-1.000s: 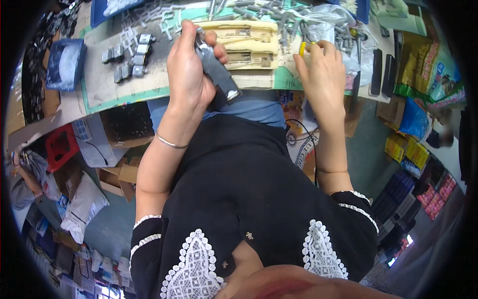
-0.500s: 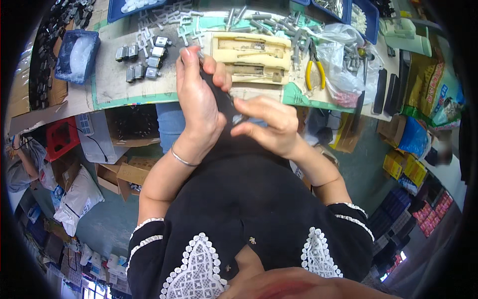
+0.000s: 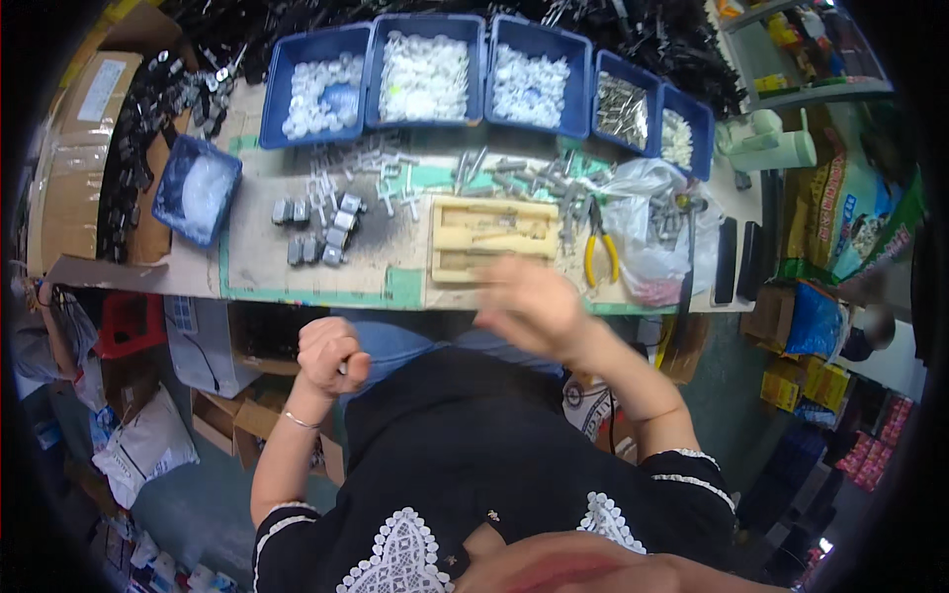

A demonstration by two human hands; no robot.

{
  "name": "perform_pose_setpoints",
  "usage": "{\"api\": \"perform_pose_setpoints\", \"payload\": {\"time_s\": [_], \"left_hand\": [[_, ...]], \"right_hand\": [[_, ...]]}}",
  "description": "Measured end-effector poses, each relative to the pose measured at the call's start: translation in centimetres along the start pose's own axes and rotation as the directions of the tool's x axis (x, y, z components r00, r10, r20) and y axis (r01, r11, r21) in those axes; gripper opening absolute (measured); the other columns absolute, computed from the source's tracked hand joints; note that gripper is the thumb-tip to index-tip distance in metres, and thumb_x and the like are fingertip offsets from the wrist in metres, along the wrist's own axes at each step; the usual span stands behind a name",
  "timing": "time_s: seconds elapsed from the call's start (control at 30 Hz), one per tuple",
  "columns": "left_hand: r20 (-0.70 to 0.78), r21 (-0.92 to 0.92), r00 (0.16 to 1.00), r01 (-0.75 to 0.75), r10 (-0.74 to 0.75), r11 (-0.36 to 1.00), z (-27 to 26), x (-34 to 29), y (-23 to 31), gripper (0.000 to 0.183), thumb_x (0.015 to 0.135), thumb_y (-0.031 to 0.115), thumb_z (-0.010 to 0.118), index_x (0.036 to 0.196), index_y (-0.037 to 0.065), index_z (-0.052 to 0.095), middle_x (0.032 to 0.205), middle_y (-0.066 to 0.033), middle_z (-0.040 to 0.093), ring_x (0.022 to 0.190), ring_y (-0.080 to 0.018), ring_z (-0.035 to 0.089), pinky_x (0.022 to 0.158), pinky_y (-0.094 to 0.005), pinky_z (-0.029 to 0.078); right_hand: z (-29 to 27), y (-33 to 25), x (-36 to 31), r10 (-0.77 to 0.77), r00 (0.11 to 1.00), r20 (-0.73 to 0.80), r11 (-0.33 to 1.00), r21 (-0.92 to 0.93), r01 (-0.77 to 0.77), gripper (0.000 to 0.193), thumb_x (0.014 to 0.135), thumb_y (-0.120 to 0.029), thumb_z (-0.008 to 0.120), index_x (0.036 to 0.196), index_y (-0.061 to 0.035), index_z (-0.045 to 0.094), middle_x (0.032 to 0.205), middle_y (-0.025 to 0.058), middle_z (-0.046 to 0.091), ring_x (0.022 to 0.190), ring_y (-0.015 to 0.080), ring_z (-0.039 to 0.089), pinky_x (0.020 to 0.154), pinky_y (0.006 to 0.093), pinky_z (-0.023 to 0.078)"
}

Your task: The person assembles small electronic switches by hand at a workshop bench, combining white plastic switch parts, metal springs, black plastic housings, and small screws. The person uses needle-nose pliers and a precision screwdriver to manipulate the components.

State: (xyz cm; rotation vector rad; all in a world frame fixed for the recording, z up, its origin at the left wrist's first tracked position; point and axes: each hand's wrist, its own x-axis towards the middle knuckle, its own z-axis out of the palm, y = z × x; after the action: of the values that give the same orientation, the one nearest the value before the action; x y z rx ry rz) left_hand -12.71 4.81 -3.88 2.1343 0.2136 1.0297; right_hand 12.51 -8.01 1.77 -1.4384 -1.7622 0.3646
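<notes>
My left hand [image 3: 331, 358] is closed in a loose fist over my lap, off the table's front edge. A small dark spot shows between its fingers, too small to name. My right hand [image 3: 534, 308] hovers at the table's front edge, smeared by motion, and its fingertips cannot be made out. Just beyond it lies a cream-coloured fixture block [image 3: 494, 219] with long recesses. Yellow-handled pliers [image 3: 601, 257] lie to the right of the block. To its left sit several small silver-grey metal blocks [image 3: 336, 237], with pale T-shaped parts [image 3: 400, 193] behind them.
Blue bins of white plastic pieces [image 3: 425, 79] line the back, beside a bin of metal pins [image 3: 623, 111]. A blue tray [image 3: 198, 193] stands at the left. Grey cylindrical parts [image 3: 534, 178] lie behind the fixture. A clear plastic bag [image 3: 643, 212] sits at the right.
My hands have come apart and dropped toward me, the left one now down by my lap. The black long piece between them no longer shows. The view has tilted up, showing the back bins.
</notes>
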Motion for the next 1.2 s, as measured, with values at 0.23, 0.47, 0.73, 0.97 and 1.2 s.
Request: {"api": "perform_pose_setpoints", "payload": {"time_s": [0.23,0.47,0.73,0.97,1.2], "left_hand": [[0.15,0.637,0.825,0.341,-0.545,0.691,-5.2,-15.1,-10.8,0.018,0.08,0.017,0.056,0.067,0.004,0.055,0.065,-0.0168,0.055,0.061,-0.0347,0.056,0.055,-0.0439,0.046],[0.245,0.829,0.636,0.254,-0.732,0.498,-5.4,-21.4,-16.8,0.027,0.084,0.021,0.05,0.099,0.002,0.061,0.098,-0.0216,0.06,0.093,-0.0386,0.055,0.081,-0.0467,0.045],[0.269,0.783,0.612,0.31,-0.743,0.539,-3.8,-9.3,-6.0,0.025,0.072,0.01,0.058,0.094,0.0,0.063,0.093,-0.021,0.061,0.089,-0.0381,0.056,0.081,-0.0472,0.044],[0.395,0.683,0.528,0.379,-0.751,0.625,-3.9,0.0,1.6,0.022,0.08,0.014,0.062,0.09,-0.005,0.057,0.091,-0.0205,0.062,0.082,-0.0368,0.059,0.073,-0.0438,0.047],[0.637,0.172,0.497,0.653,-0.589,0.737,-3.7,7.6,5.0,0.032,0.084,0.021,0.061,0.105,-0.002,0.059,0.094,-0.0177,0.064,0.085,-0.0323,0.062,0.072,-0.0358,0.049]], "right_hand": [[-11.7,13.6,10.1,0.111,0.928,-0.356,0.88,-0.398,-0.258,0.023,0.079,-0.01,0.062,0.1,-0.0029,0.061,0.1,0.0163,0.059,0.097,0.034,0.056,0.086,0.0378,0.044],[-13.1,24.2,19.6,0.681,0.659,-0.32,0.49,-0.47,-0.734,0.073,0.07,-0.049,0.068,0.117,0.0027,0.047,0.113,0.0248,0.057,0.104,0.0373,0.057,0.089,0.0419,0.046],[-12.6,26.7,21.9,0.756,0.5,-0.422,0.43,-0.255,-0.866,0.084,0.063,-0.033,0.075,0.124,0.0096,0.037,0.123,0.0289,0.048,0.114,0.0403,0.05,0.097,0.0409,0.043],[-13.7,28.4,19.2,0.652,0.521,-0.551,0.628,0.008,-0.778,0.034,0.062,-0.025,0.073,0.067,0.0072,0.065,0.071,0.0189,0.066,0.063,0.0289,0.066,0.066,0.0382,0.054],[-17.9,27.4,15.5,0.853,0.434,-0.292,0.459,0.814,-0.355,0.005,0.079,0.002,0.056,0.08,0.0048,0.06,0.073,0.0083,0.061,0.058,0.0142,0.056,0.054,0.0247,0.048]]}}
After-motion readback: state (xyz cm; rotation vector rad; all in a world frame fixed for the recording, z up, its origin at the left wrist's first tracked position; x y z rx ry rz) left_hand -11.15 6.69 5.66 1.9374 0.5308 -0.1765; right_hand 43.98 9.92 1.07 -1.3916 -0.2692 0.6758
